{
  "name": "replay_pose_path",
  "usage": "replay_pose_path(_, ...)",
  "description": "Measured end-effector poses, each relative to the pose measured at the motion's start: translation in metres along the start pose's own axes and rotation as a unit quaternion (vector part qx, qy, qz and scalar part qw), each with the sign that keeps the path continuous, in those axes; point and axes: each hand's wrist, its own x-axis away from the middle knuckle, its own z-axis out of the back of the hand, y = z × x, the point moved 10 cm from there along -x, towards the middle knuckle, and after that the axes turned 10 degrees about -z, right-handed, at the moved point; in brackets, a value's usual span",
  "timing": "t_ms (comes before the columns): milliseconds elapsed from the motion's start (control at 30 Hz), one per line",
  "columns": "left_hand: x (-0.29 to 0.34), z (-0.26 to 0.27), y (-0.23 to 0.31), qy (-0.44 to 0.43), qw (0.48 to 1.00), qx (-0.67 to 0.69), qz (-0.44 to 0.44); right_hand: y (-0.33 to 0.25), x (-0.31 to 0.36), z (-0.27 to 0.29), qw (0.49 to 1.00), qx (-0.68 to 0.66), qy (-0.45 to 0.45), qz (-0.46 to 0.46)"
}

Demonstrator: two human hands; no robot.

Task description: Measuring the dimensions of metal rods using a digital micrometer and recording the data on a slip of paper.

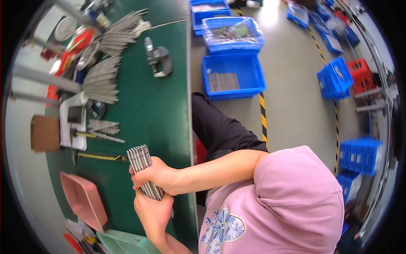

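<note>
A bundle of slim silvery metal rods [138, 157] is gripped by both my hands, tilted above the green tabletop [146, 110]. My right hand [157, 174] is closed around the upper part, with the even rod tops standing out past the fingers. Just below it, my left hand [152, 210] is wrapped around the lower part. A few rod tips show below that hand. Beyond the bundle lie a caliper [105, 136], a yellow measuring tape or rule [99, 156] and a small pile of rods [103, 126].
Fanned stacks of rods [101, 78] and a micrometer [159, 61] lie farther up the table. A pink basin [83, 201] and a green basket [127, 242] stand at lower left. Blue bins [234, 94] hold metal parts beside the table. A cardboard box [45, 133] sits far left.
</note>
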Motion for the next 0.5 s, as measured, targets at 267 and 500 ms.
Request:
replay_pose_path(267, -0.016, -0.077, 0.117, -0.262, 0.895, 0.321, -0.163, -0.103, 0.099, 0.11, 0.948, -0.302, -0.09, 0.041)
replay_pose_path(500, -0.093, -0.085, 0.176, 0.085, 0.893, -0.059, -0.438, -0.245, 0.123, 0.363, 0.92, -0.171, 0.23, 0.267)
